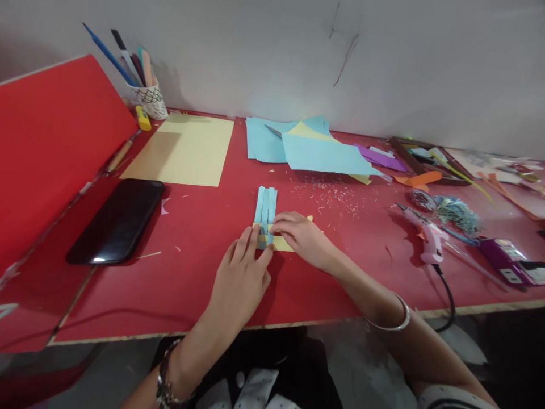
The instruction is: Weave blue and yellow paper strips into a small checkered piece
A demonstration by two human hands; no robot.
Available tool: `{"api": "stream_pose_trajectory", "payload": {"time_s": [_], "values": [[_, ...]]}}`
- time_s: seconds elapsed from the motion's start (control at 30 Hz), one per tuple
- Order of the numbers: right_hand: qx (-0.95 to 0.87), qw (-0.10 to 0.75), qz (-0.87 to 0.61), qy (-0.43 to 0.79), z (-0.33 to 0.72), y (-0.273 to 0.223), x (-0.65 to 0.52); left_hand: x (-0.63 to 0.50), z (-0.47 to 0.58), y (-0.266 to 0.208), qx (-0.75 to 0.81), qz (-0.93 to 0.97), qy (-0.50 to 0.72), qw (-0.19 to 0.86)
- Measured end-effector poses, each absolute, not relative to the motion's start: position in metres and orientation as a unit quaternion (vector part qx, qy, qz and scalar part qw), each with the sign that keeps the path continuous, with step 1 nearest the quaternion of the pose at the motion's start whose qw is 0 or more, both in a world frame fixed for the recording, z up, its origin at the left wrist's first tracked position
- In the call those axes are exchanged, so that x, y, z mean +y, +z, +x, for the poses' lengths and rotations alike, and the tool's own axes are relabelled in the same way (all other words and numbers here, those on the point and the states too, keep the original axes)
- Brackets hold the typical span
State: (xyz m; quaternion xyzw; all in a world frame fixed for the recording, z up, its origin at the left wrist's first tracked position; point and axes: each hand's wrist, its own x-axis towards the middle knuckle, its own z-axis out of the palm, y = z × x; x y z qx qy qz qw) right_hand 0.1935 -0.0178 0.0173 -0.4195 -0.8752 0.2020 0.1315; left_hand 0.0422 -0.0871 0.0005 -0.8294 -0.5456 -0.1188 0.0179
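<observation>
Light blue paper strips (265,204) lie side by side on the red table, pointing away from me. Yellow paper strips cross them near their lower end, and one yellow strip (283,243) sticks out to the right. My left hand (242,270) rests with its fingers spread, the fingertips pressing on the lower left part of the woven strips. From the right, my right hand (304,238) pinches at the upper yellow strip where it crosses the blue ones. Its fingers partly hide the strip's end.
A black phone (117,221) and a yellow sheet (191,147) lie to the left, below a pen cup (151,99). Blue sheets (327,153) with scissors partly under them are at the back. On the right are a glue gun (426,233), a purple power strip (508,258) and a tray (426,159).
</observation>
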Motion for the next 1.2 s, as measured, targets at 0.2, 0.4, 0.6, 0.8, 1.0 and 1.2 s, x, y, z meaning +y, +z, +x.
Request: {"api": "stream_pose_trajectory", "payload": {"time_s": [0.2, 0.4, 0.6, 0.8, 1.0, 1.2], "values": [[-0.862, 0.169, -0.432, 0.204, 0.1942, 0.0129, -0.0162, -0.0855, 0.0418, -0.0018, -0.541, -0.832, -0.119, 0.005], [-0.866, 0.156, -0.435, 0.193, 0.1941, 0.0118, -0.0169, -0.0846, 0.0445, -0.0019, -0.550, -0.826, -0.123, -0.002], [-0.870, 0.149, -0.427, 0.196, 0.1934, 0.0134, -0.0179, -0.0843, 0.0438, -0.0034, -0.549, -0.826, -0.131, -0.006], [-0.851, 0.150, -0.470, 0.180, 0.1962, 0.0128, -0.0172, -0.0842, 0.0434, -0.0056, -0.551, -0.826, -0.116, -0.004], [-0.853, 0.131, -0.474, 0.178, 0.1941, 0.0133, -0.0184, -0.0847, 0.0438, -0.0059, -0.554, -0.824, -0.119, -0.003], [-0.848, 0.113, -0.482, 0.191, 0.1920, 0.0189, -0.0198, -0.0848, 0.0443, -0.0049, -0.559, -0.821, -0.114, 0.005]]}}
